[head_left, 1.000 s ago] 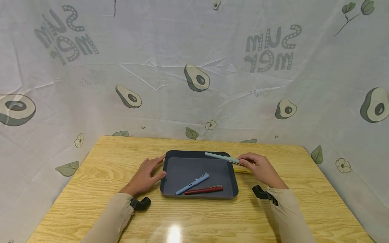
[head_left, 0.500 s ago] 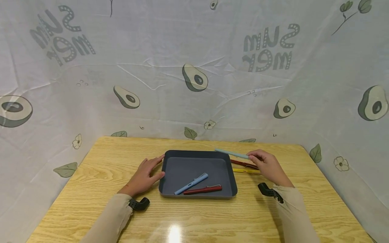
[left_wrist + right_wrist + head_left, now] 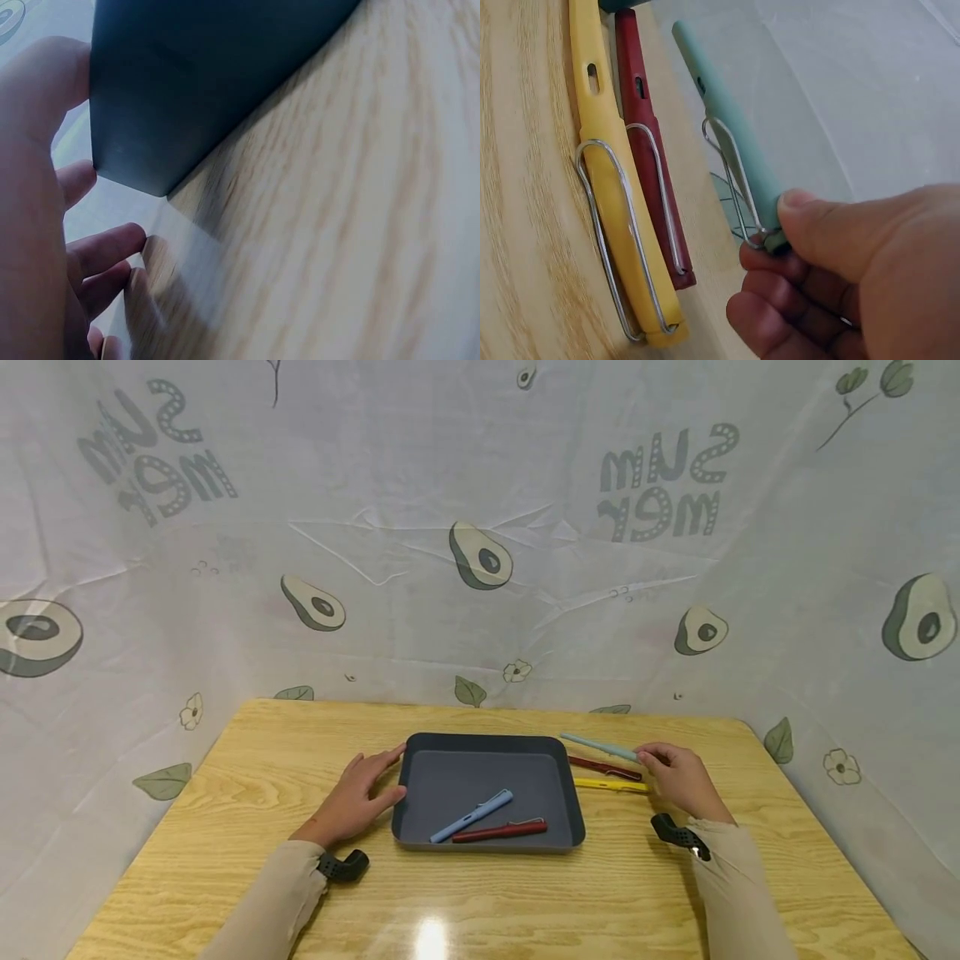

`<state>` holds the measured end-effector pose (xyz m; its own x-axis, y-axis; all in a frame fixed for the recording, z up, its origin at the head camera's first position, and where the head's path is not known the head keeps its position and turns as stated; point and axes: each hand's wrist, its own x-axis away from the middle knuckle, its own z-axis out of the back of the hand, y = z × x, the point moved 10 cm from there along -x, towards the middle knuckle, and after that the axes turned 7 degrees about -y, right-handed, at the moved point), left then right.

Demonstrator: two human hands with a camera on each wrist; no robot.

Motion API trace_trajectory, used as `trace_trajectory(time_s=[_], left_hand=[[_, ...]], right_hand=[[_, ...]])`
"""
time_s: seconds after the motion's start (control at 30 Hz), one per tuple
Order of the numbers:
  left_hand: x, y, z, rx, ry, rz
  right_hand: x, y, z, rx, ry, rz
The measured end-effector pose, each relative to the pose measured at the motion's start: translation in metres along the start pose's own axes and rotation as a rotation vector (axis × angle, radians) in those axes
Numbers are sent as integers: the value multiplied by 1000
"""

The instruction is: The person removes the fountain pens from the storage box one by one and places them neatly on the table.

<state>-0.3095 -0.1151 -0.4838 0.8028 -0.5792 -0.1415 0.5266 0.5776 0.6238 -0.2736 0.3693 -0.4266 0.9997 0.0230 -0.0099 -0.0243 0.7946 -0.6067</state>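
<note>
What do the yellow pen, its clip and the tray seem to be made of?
Yellow pen: probably plastic with a satin finish; the colour is even and the highlights soft.
Clip: likely metal, polished; it is a thin, silvery bent wire.
Tray: smooth, matte dark grey; coated metal or plastic, the look leaves it open.

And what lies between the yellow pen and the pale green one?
A dark red pen lies between the yellow pen and the pale green pen; the right wrist view shows this, and the head view too.

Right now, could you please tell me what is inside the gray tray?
A blue pen and a red pen lie in the tray; its floor directly under them is hidden.
</note>
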Motion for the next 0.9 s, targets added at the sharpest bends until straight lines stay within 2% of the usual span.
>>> trace_trajectory(time_s=[0.33, 0.5, 0.9], left_hand=[[0, -1, -1, -2, 5, -1], [0, 4, 1, -6, 18, -16], [0, 5, 1, -16, 15, -11]], right_hand=[[-3, 14, -11, -13, -56, -54], [-7, 23, -16, -19, -50, -83], [-8, 25, -23, 14, -60, -54]])
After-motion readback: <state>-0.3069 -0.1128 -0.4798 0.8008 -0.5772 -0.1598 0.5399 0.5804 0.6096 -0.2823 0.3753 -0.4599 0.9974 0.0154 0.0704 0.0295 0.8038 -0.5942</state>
